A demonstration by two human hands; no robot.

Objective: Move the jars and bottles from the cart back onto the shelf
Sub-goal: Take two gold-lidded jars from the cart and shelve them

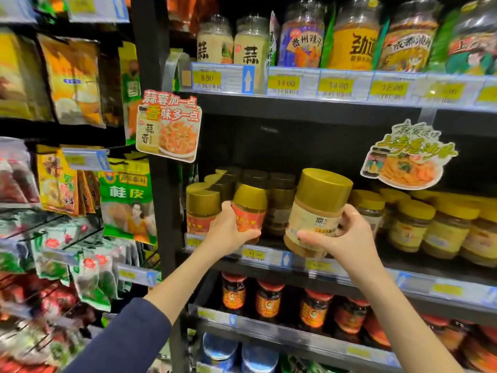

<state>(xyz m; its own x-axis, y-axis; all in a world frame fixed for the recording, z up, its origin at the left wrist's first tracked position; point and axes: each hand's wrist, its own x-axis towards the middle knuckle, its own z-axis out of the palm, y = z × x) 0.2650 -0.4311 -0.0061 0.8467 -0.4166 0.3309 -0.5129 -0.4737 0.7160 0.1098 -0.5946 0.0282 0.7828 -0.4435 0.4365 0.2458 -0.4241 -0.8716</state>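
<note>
At the black metal shelf (309,110), the right hand (347,235) is gripping a large gold-lidded jar of pale paste (317,208), tilting toward 1 o'clock, probably to clear the lip, while at its 9 o'clock the left hand (228,230) is clasping a smaller orange-labelled jar (248,211), likely seating it.

Bright, even shop light is falling from above and in front, washing the price strip (336,86) and the jar labels pale. The back rows of jars (281,200) in mid-frame are sitting in deep shadow under the shelf above. Glare is glinting off the clear lids (305,12) along the top edge and off the plastic spice packets (53,265) at lower left. Those packets are smearing with motion blur, as are the red-lidded jars (478,345) at lower right. The beige jar (317,211) and the orange-labelled jar (248,208) at centre are looking sharpest, though their print is reading soft. Wide-angle distortion is bowing the black upright (150,76) and tilting the shelf edges outward.
</note>
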